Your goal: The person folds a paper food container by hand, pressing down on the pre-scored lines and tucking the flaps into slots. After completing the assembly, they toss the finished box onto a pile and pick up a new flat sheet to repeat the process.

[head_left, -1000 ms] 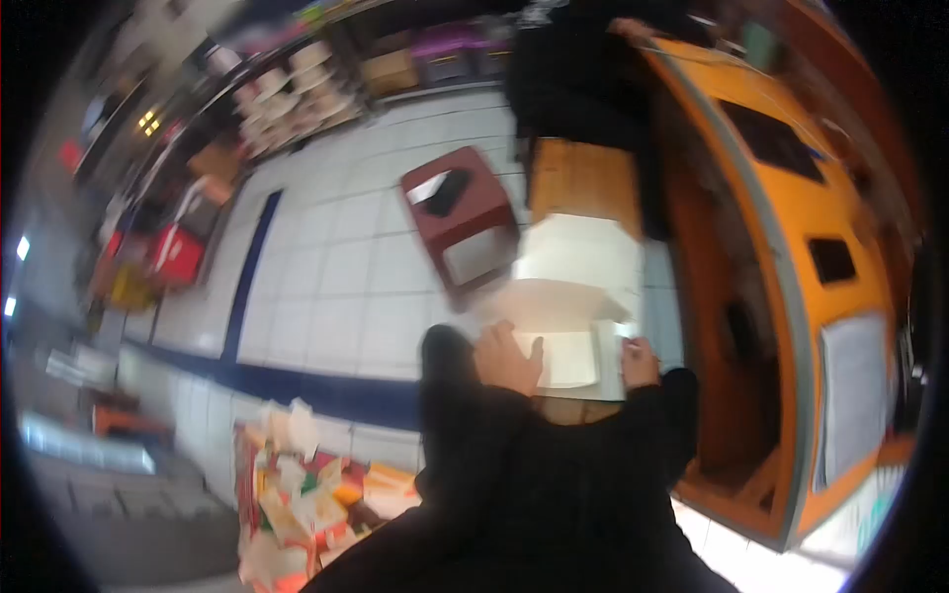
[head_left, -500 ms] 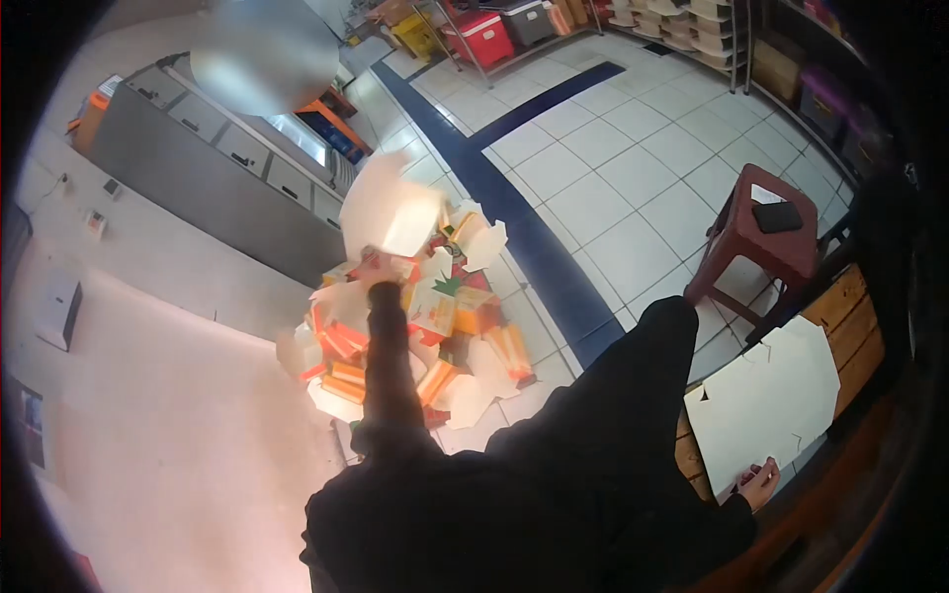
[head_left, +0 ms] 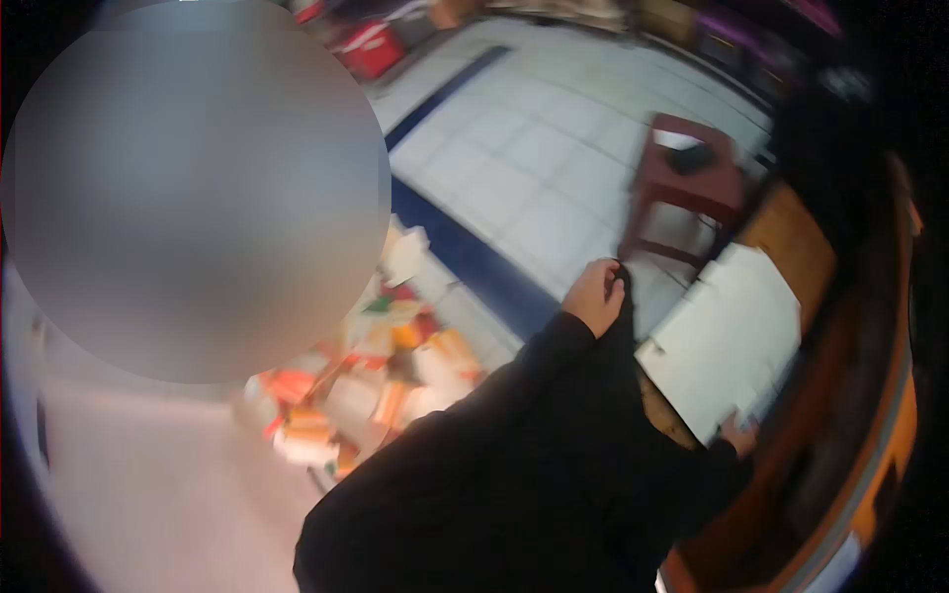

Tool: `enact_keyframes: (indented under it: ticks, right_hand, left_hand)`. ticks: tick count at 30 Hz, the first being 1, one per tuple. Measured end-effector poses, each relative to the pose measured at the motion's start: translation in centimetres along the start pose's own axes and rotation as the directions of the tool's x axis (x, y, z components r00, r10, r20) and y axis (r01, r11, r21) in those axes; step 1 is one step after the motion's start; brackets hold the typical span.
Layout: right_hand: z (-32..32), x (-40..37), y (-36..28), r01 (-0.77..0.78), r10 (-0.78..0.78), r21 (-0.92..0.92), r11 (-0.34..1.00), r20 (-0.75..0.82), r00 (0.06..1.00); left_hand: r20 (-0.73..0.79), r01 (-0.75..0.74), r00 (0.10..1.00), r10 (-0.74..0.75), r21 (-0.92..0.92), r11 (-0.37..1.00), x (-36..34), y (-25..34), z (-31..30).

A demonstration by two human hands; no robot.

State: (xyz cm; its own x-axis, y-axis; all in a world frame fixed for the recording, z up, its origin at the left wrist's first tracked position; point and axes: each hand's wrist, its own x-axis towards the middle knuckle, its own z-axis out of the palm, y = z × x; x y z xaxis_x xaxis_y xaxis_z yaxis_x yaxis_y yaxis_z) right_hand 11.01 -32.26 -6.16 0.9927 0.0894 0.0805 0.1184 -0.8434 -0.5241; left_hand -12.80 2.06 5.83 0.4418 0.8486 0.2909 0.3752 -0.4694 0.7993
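Note:
My left hand is above my dark-clothed knee, its fingers bent but apart, with nothing seen in it. At the lower right, my right hand touches the near corner of a flat white cut-out sheet; its fingers are smeared by motion. The sheet lies on a wooden surface. Left of my legs, a loose pile of orange, red and white folded cartons spreads over the floor.
A dark red stool with a dark flat object on top stands beyond the sheet. White floor tiles are crossed by a blue band. A red box is at the back. A large blurred disc hides the upper left.
My left hand has moved right, from the pile to my knee, and no longer has the white piece at it. The view has shifted, and a bigger blurred disc covers the left.

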Motion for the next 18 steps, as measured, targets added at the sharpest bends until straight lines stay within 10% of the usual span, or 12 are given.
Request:
enact_keyframes:
  ticks: [7,18]
  right_hand:
    - [-1.2,-2.4,-2.5,-0.205,0.207,0.075,0.976,-0.023,0.978]
    - [-2.8,-2.8,-4.3,-0.33,0.343,0.219,0.918,-0.028,0.939]
  left_hand:
    - [0.549,-0.249,0.826,0.127,0.153,0.956,-2.4,3.2,15.2]
    - [0.458,-0.237,0.867,0.194,0.037,0.971,-3.9,1.7,14.7]
